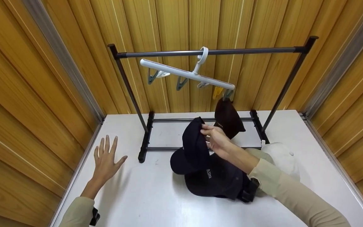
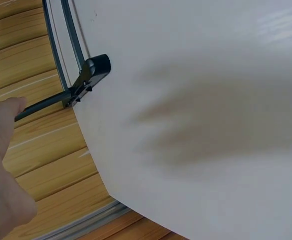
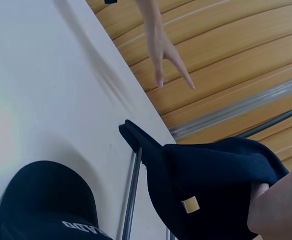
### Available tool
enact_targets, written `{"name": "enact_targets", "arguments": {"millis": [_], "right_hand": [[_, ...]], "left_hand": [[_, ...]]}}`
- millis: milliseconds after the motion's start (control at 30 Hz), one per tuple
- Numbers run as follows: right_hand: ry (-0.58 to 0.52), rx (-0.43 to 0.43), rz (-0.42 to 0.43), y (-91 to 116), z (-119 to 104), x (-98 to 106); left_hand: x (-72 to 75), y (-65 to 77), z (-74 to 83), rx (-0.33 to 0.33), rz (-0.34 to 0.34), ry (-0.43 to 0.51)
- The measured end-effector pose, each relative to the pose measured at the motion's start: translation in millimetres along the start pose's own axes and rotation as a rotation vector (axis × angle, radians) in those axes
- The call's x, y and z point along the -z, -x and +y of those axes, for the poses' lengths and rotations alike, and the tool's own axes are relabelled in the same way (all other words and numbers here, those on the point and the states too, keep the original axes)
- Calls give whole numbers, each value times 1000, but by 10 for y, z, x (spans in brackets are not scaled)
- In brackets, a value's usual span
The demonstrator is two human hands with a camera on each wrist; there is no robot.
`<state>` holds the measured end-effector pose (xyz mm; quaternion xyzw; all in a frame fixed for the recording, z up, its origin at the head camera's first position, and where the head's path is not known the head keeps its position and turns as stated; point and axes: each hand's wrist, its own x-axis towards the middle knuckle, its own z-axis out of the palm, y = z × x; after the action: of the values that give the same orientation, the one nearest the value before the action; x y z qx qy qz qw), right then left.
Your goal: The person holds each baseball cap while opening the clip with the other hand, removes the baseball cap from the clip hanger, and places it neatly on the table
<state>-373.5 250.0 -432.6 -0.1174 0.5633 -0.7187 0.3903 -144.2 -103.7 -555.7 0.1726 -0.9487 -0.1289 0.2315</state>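
My right hand (image 1: 215,139) pinches the edge of a dark navy baseball cap (image 1: 195,143) between thumb and fingers, holding it up with its brim pointing down and left. The right wrist view shows the inside of this cap (image 3: 210,185) with a small tan label. Below it on the table lies a black cap (image 1: 206,186) with white lettering. My left hand (image 1: 106,159) hovers over the left of the table, fingers spread and holding nothing. A dark brown cap (image 1: 227,118) hangs from the right end of a white clip hanger (image 1: 181,73).
The hanger hooks over the top bar (image 1: 250,51) of a black metal rack standing at the back of the white table (image 1: 137,192). An olive cap (image 1: 260,154) and a white cap (image 1: 280,157) lie at the right. Wood-patterned walls (image 1: 175,19) enclose the table.
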Motion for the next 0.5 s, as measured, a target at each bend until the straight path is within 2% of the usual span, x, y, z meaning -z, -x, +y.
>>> {"name": "enact_targets", "arguments": {"millis": [200, 500], "right_hand": [[30, -35, -76, 55, 79, -48], [23, -77, -115, 87, 239, -84]], "left_hand": [[-9, 31, -68, -12, 2, -23], [-58, 31, -18, -42, 25, -19]]}}
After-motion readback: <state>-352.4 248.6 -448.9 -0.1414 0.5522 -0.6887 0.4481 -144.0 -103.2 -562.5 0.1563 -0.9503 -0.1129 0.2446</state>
